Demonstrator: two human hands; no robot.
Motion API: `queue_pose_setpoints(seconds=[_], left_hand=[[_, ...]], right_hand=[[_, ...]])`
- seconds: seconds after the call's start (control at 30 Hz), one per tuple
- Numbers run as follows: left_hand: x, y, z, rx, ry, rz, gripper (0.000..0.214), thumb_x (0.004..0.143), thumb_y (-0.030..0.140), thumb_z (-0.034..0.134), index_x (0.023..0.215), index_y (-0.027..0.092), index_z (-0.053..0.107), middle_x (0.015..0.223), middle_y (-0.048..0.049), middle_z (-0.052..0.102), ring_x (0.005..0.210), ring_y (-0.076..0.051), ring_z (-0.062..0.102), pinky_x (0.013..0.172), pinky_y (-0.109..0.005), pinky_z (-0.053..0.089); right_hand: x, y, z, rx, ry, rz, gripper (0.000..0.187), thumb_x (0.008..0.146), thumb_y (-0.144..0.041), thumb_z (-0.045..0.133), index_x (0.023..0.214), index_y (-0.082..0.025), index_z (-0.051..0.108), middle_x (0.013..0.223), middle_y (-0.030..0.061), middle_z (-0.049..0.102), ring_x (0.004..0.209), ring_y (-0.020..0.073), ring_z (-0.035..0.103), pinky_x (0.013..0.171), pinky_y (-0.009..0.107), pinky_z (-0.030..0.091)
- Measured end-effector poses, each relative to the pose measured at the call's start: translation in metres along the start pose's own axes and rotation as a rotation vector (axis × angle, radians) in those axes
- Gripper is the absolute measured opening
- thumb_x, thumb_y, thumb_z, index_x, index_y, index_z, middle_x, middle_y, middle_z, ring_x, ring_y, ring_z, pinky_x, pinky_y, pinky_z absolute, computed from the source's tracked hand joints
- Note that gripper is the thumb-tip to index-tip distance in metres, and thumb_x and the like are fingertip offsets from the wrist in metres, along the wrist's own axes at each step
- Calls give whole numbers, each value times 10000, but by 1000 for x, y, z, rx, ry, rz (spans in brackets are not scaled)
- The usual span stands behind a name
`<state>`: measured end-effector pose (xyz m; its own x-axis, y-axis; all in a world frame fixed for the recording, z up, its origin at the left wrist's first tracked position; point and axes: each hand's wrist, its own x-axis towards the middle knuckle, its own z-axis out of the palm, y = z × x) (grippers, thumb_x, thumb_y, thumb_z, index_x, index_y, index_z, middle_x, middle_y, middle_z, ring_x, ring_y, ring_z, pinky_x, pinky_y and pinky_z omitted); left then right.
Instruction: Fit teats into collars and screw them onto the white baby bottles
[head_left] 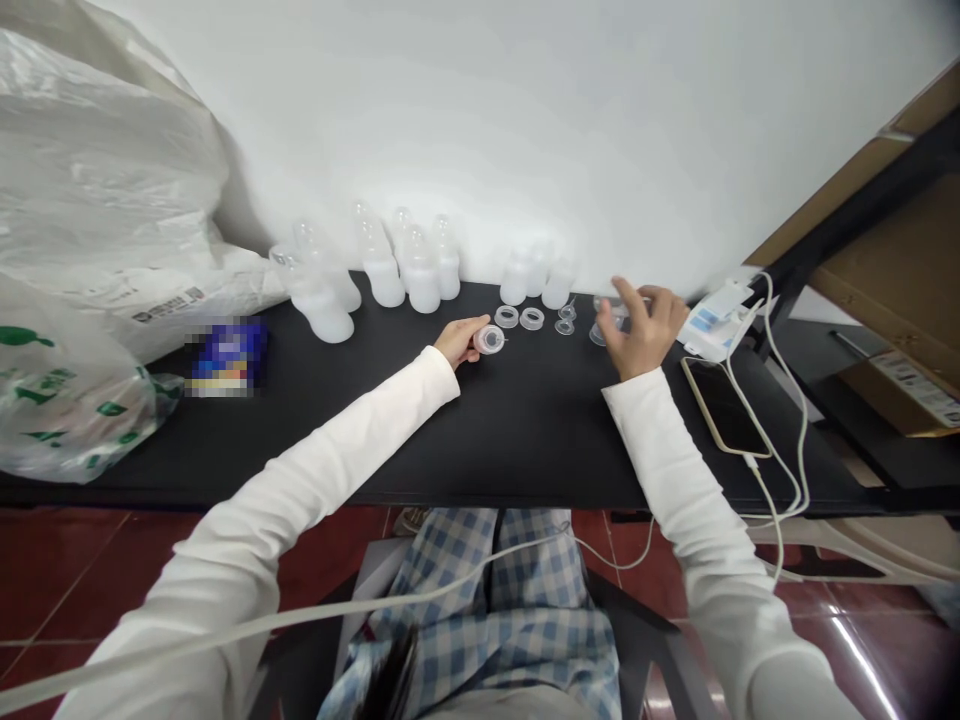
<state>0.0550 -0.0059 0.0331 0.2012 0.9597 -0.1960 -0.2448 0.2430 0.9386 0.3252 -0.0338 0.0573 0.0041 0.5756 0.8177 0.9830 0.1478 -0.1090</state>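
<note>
My left hand (pixel 456 342) is closed around a ring collar with a clear bottle nipple (pixel 491 340) set in it, held just above the black table. My right hand (pixel 643 325) is open, thumb and fingers apart, at the clear dome caps (pixel 598 334) on the right; whether it touches one I cannot tell. Between the hands lie two white ring collars (pixel 506 317) and a couple of clear nipples (pixel 565 326). Behind them stand several white bottles without tops (pixel 514 282) by the wall. Further left are several capped bottles (pixel 422 285).
Plastic bags (pixel 97 200) and a blue packet (pixel 236 355) occupy the left side. At right, a phone (pixel 724 405) with a charging cable lies beside a white power strip (pixel 716 320). A cable crosses my lap. Cardboard boxes (pixel 892 370) sit on a rack at far right.
</note>
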Motion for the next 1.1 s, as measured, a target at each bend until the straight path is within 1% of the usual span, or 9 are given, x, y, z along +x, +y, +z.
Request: queue_pose_setpoints(seconds=[0.1,0.3,0.43,0.57,0.7,0.8,0.87,0.97,1.1], left_hand=[[-2,-3,3,-25,-3,28,343,820,357,743,644,129,558,526,31,507,427,-39,419,340,-153,251],[3,-7,-2,-31,-3,21,380,755,458,794,716,135,597,612,8,573,503,-63,494,355,-163,287],[4,-8,-3,-16,-35,51,431,706,517,814,735,147,594,655,5,568,555,-80,522,343,-160,316],[2,-12,-3,32,-72,158,510,652,597,817,693,172,539,698,11,546,638,-93,539,356,-147,374],[2,-16,-2,130,-102,241,508,649,614,804,725,172,563,746,10,563,741,-111,569,435,-144,467],[0,-16,-1,165,-111,258,486,658,590,803,771,170,585,819,-1,623,810,-121,604,536,-160,531],[-2,-16,1,150,-138,275,464,679,561,801,784,166,582,869,-6,649,849,-121,627,615,-178,560],[-5,-18,4,117,-213,265,433,727,511,791,773,159,542,847,2,642,830,-109,645,707,-215,582],[-6,-24,7,123,-225,238,402,804,434,752,862,196,434,803,22,653,748,-105,664,691,-238,572]], right_hand=[[5,8,6,-124,-12,166,445,987,-473,451,1250,-188,668,1025,142,586,1020,306,538,945,536,416],[-2,16,33,-180,-353,297,427,970,-378,429,1268,-145,627,1009,170,584,977,311,529,882,483,417],[-8,16,39,-171,-277,311,493,976,-469,410,1331,-171,578,1153,204,560,1060,345,515,920,524,396],[-9,4,33,-48,-187,183,545,998,-503,349,1395,-162,502,1294,217,504,1156,352,487,980,558,366],[-15,-22,25,296,-384,-175,473,1028,-457,269,1282,-194,569,1169,149,587,1104,293,540,988,505,399],[-24,-43,29,526,-508,-342,487,986,-533,413,1300,-183,543,1063,127,631,978,273,592,926,479,471],[-30,-53,35,645,-478,-306,500,941,-563,515,1271,-187,537,1071,129,640,959,264,615,870,441,527],[-36,-60,41,760,-442,-215,386,961,-523,499,1180,-207,544,1042,104,661,899,218,644,824,390,571],[-38,-60,43,815,-450,-143,320,931,-485,544,1105,-216,533,973,66,675,781,168,645,755,337,588]])
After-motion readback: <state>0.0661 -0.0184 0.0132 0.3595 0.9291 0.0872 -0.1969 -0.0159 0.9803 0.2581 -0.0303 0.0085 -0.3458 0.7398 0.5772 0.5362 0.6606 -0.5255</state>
